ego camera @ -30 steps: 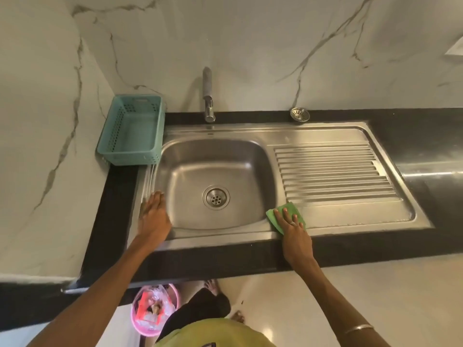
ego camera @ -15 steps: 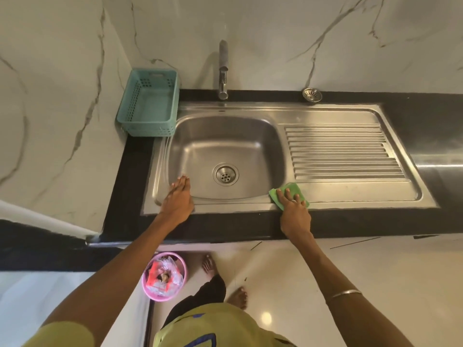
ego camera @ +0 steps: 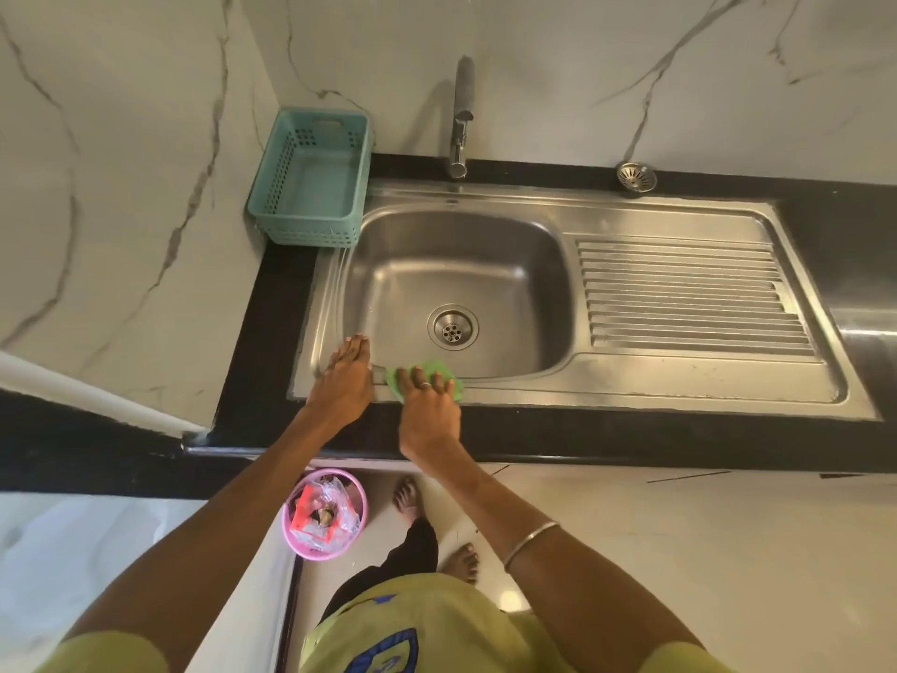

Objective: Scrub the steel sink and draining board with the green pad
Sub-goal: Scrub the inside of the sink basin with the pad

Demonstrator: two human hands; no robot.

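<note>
Pressing down with flat fingers, the right hand [ego camera: 427, 410] held the green pad [ego camera: 429, 376] against the front rim of the steel sink [ego camera: 485, 225]. The fingers lay straight on top of the pad and did not wrap round it. A ring sat on one finger and a thin bangle [ego camera: 530, 544] went round that wrist. The pad lay right on the near edge of the bowl, close to its front left corner, with part of it poking out past the fingertips.

The left hand [ego camera: 342, 381] lay just beside it, nearly touching. It was open and flat, with its fingers together, resting on the rim at the front left corner of the bowl. It held nothing.

The drain [ego camera: 452, 327] sat in the middle of the bowl floor. The draining board [ego camera: 689, 296] with its long ridges stretched away to the right, well apart from both hands. A tap [ego camera: 461, 123] stood at the back of the sink. A blue-green basket [ego camera: 310, 182] sat on the black counter [ego camera: 272, 332] in the back left corner, by the marble wall. A small round strainer [ego camera: 636, 176] lay on the counter behind the board. Down on the floor stood a pink bucket [ego camera: 324, 514] with wrappers inside, next to the person's bare feet
</note>
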